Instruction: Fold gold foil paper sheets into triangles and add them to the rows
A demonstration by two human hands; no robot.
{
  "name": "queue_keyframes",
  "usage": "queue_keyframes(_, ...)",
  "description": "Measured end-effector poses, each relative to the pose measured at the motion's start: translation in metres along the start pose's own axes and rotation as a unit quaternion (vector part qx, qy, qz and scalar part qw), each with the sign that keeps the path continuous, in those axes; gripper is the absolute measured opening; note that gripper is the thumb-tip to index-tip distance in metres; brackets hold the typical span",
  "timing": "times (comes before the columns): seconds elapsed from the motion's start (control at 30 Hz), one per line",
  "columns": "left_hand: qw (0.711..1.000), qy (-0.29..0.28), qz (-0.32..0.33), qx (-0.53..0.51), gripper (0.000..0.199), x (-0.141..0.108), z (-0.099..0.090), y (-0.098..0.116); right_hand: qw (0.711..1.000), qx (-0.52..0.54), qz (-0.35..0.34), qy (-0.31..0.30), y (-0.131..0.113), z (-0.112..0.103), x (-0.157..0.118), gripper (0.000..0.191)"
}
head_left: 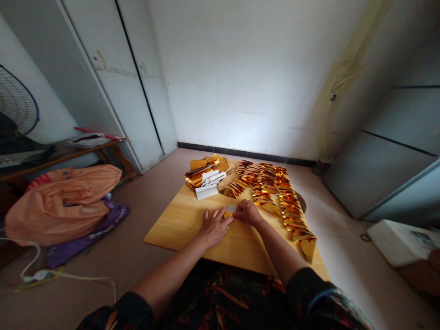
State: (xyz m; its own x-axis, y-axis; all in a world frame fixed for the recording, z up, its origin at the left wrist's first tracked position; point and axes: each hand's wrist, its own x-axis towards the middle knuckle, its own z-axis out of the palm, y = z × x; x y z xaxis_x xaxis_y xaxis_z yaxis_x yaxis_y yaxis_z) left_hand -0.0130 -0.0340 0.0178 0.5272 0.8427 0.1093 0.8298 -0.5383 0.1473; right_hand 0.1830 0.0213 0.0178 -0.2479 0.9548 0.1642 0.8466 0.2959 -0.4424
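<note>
Between my hands, on a low wooden board, lies a small piece of foil paper with a pale face and a gold edge. My left hand rests on the board with its fingers stretched out, thumb and fingertips touching the paper's near left side. At the paper's right edge, my right hand has its fingers curled and pinched on it. Rows of folded gold foil pieces overlap along the right side. Farther back are a pile of flat gold foil sheets and some white paper pieces.
An orange bag and a purple bag sit left of the board, near a white cable. A wardrobe and fan stand at left. A white box is at right, below the fridge-like cabinet.
</note>
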Motion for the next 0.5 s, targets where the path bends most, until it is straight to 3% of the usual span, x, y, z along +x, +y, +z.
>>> queue_keyframes(0.5,0.999,-0.021,-0.032,-0.033,0.028,0.0028,-0.0058,0.0053,0.998,0.061,0.014,-0.02,0.006,-0.0077,-0.0014,0.011)
